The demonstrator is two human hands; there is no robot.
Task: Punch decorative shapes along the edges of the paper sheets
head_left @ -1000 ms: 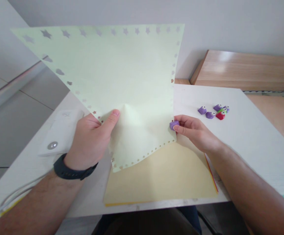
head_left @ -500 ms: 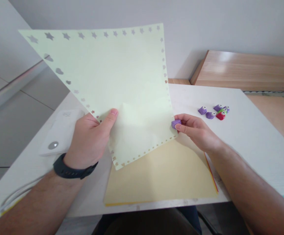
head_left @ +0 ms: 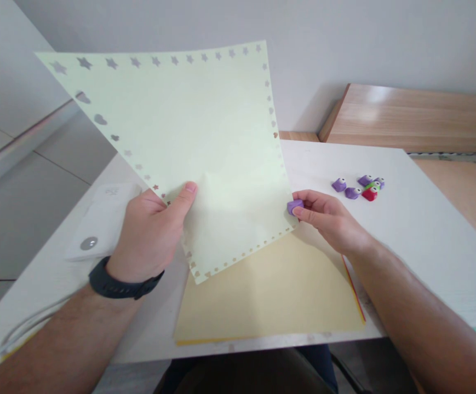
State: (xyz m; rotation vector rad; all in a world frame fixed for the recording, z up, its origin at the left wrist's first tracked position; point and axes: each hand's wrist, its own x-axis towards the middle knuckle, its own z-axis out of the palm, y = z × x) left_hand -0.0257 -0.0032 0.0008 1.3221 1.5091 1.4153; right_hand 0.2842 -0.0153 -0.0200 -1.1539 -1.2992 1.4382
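Observation:
A pale green sheet of paper [head_left: 213, 120] is raised at a slant in front of me, with star and heart shaped holes along its edges. My left hand [head_left: 158, 230] is closed on its left edge, thumb on the near face. At the lower right edge, my right hand [head_left: 322, 216] pinches a small purple craft paper punch [head_left: 295, 207], which sits over the paper's border. Fingers hide part of the punch. Below the raised sheet lies a stack of coloured paper [head_left: 262, 298], cream on top with yellow and red edges showing.
On the white table [head_left: 418, 235], several purple punches [head_left: 339, 185] stand at the right, with a green punch [head_left: 372, 186] behind a red punch [head_left: 370, 194]. A white box-like object [head_left: 102, 219] with a round silver spot is on the left, near cables [head_left: 28, 323].
The sheet's upper right corner has swung slightly left, and a hole on its right edge shows brown. Both hands stay almost where they were.

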